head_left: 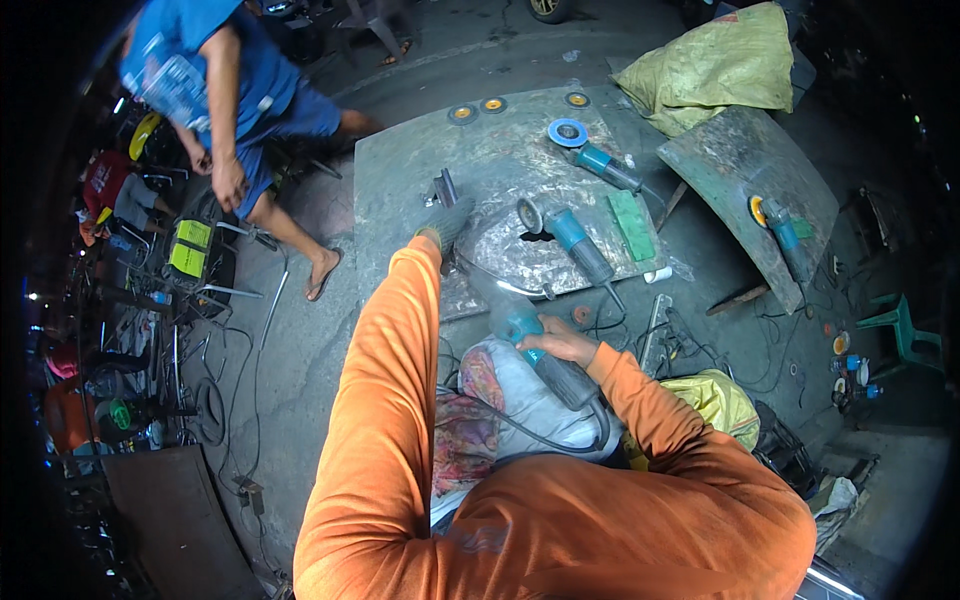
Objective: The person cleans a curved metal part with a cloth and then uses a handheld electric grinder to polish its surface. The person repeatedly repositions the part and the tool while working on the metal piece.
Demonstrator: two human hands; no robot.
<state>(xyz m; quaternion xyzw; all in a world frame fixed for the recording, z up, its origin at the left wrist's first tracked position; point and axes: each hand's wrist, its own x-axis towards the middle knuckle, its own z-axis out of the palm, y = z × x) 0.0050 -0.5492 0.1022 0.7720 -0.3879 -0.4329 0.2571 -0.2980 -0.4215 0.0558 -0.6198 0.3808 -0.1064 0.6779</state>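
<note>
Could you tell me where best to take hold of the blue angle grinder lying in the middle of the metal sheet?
Probably by the grey body of the middle angle grinder, coming from above at its lower right end. Its disc sits at the upper left end, so fingers stay clear there, and the barrel lies flat on the metal sheet with both sides open.

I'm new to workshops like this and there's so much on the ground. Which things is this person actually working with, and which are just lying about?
In use:
- right hand gripping a teal angle grinder
- gloved left hand pressed on the grey metal sheet

Lying about:
- two more grinders on the sheet
- green block
- three loose discs
- yellow sack
- a fourth grinder on a curved panel
</note>
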